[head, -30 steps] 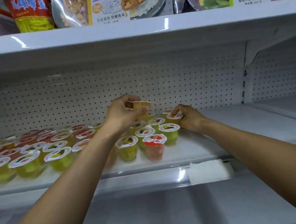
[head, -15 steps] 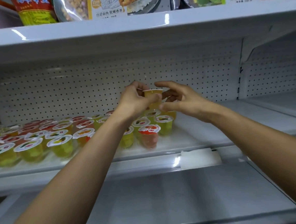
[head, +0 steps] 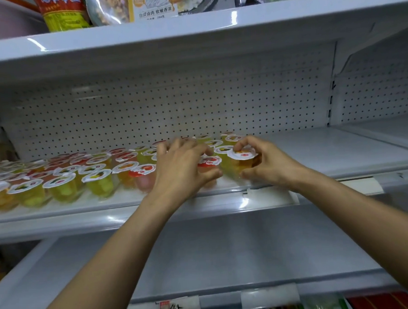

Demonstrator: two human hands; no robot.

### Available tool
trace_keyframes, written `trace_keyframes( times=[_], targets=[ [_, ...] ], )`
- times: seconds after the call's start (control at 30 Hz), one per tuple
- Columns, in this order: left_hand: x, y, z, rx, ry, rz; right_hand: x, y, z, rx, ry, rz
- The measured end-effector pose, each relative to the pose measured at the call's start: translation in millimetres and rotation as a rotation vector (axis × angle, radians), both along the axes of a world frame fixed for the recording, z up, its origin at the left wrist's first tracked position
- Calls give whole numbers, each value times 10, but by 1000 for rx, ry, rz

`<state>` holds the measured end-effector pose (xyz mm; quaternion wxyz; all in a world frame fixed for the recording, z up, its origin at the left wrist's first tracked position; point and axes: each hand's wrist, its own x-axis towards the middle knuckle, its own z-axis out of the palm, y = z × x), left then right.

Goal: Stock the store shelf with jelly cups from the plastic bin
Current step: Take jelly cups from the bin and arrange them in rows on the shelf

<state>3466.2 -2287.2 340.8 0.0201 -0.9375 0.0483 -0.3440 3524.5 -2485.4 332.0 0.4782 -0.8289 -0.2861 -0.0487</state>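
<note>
Jelly cups (head: pixel 60 185) in dozens; two hands (head: pixel 180 165)

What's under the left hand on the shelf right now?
Under the left hand, a red-lidded jelly cup shows between its curled fingers and thumb, standing on the shelf. The palm covers whatever cups lie beneath it.
</note>
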Motion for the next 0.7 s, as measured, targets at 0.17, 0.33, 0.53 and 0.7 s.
trace_keyframes(
  times=[0.17, 0.33, 0.53, 0.7],
  targets=[
    [2, -1, -45, 25, 14, 0, 3, -25, -22, -67, 17, -63],
    [4, 2, -70, 24, -2, -2, -20, -57, -6, -101, 12, -91],
    [2, -31, -78, -13, 25, -5, -90, -55, -10, -112, -12, -112],
    [-186, -68, -96, -45, -27, -1, -299, -140, -42, -204, -207, -240]
  ],
)
